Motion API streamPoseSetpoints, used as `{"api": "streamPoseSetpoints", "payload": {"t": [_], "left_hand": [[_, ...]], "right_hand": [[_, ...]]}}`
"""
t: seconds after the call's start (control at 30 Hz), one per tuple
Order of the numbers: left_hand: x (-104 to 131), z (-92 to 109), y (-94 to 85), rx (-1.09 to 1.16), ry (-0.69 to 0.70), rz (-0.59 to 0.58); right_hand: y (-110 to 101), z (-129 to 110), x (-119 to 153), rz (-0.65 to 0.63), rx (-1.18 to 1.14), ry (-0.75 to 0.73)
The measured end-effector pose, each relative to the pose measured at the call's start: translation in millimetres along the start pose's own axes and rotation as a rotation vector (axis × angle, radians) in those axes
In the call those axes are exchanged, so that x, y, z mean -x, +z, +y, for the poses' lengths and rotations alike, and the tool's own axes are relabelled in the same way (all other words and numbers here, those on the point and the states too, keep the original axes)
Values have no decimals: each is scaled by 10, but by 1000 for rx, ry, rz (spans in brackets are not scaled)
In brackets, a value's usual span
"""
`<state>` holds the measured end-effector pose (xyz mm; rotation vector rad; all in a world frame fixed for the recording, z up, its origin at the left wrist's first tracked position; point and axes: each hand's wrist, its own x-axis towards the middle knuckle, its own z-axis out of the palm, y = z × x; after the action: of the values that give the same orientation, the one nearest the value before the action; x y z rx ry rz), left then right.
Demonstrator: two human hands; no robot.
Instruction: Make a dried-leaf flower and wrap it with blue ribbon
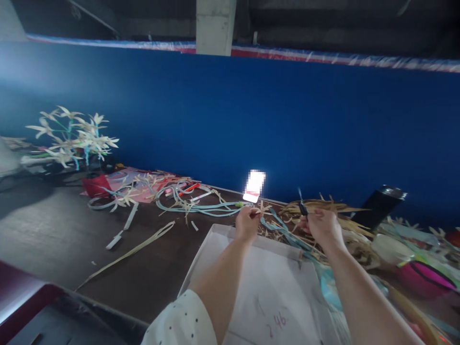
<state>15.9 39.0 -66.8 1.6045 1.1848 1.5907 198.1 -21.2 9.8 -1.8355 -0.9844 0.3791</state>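
My left hand [247, 224] is closed, its fingers pinching a small pale straw flower [264, 209] above the far edge of a shallow white box [219, 232]. To the right, my right hand [321, 225] is closed around a thin tool with a dark handle [303, 208], its narrow tip pointing up. What kind of tool it is cannot be made out. Blue-green wrapped cords [285, 231] lie between the two hands. Behind my left hand a bright phone [254, 186] leans near the blue wall.
Dried husk strips [334, 207], a dark flask [379, 207] and a pink bowl-like item [426, 279] crowd the right side. Pale-blue looped cords [201, 208] lie left of my hands. White straw flowers [86, 136] stand at the far left, and a long strip [134, 249] crosses the table.
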Motion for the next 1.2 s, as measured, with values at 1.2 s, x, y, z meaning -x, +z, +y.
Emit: {"api": "streamPoseSetpoints", "payload": {"t": [1.2], "left_hand": [[-49, 97, -141, 3, 223, 114]], "right_hand": [[116, 397, 605, -858, -554, 87]]}}
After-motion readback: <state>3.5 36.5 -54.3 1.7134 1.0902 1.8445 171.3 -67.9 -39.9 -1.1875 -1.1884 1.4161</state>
